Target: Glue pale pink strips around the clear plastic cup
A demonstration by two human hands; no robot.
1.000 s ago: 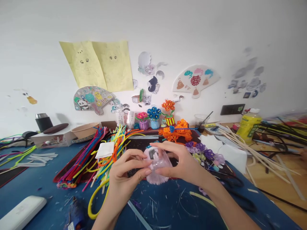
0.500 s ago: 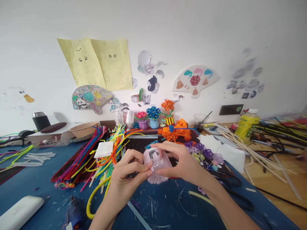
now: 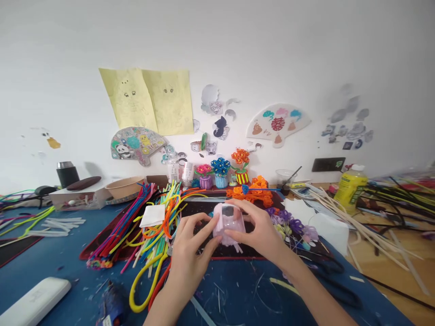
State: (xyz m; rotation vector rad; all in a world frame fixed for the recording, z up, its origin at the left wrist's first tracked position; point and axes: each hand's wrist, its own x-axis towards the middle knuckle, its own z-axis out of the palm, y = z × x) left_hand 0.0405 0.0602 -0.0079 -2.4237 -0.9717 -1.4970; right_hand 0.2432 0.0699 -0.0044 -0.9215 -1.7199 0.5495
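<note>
Between my hands is a small clear plastic cup (image 3: 234, 222) with pale pink fuzzy pipe cleaner around its side and rim. It is held a little above the table. My left hand (image 3: 195, 240) pinches the pink fuzzy edge on the left with thumb and fingertips. On the other side, my right hand (image 3: 256, 226) grips the cup, its fingers over the top and the thumb on the near side. Behind the cup lies a dark tray (image 3: 200, 207) with a red edge.
Bundled coloured pipe cleaners (image 3: 136, 226) lie left, with a white pad (image 3: 152, 216) on top. A glue gun (image 3: 112, 303) and white case (image 3: 37, 301) are near the front left. Purple flowers (image 3: 294, 222) lie right; potted pipe-cleaner flowers (image 3: 220, 170) stand behind. A yellow bottle (image 3: 350, 185) stands far right.
The cup has turned and tilted in my hands. My left fingers have shifted up along its pink edge. The whole view has moved slightly.
</note>
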